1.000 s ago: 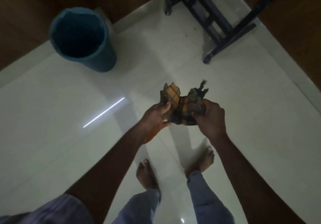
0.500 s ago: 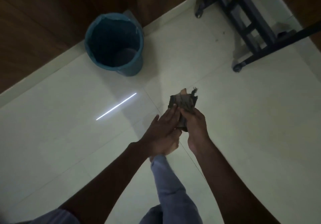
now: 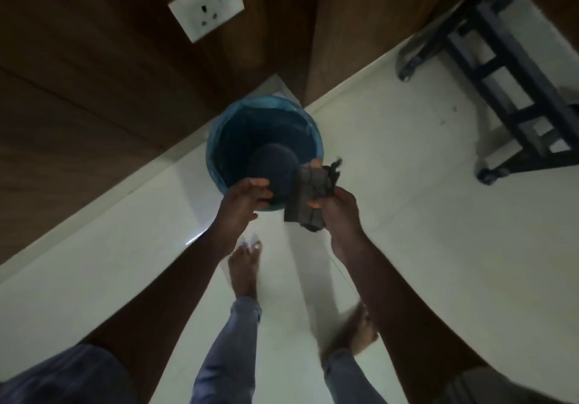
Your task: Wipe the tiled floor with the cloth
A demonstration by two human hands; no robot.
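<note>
My right hand [image 3: 340,208] grips a dark checked cloth [image 3: 308,195], bunched and folded, held in the air beside the near right rim of a blue bucket [image 3: 219,140]. My left hand [image 3: 242,200] is off the cloth, fingers spread, hovering over the bucket's near rim. The pale glossy tiled floor [image 3: 423,215] spreads beneath. Both of my bare feet show below my arms; the right one is blurred.
The bucket stands in a corner against dark wooden wall panels [image 3: 78,106] with a white wall socket [image 3: 206,7]. A dark metal frame on castors [image 3: 507,68] stands at the upper right. A pale skirting strip runs along the wall base.
I have stepped toward the bucket, which now sits just under my hands. My left hand has let go of the cloth and opened; the right hand alone holds it.
</note>
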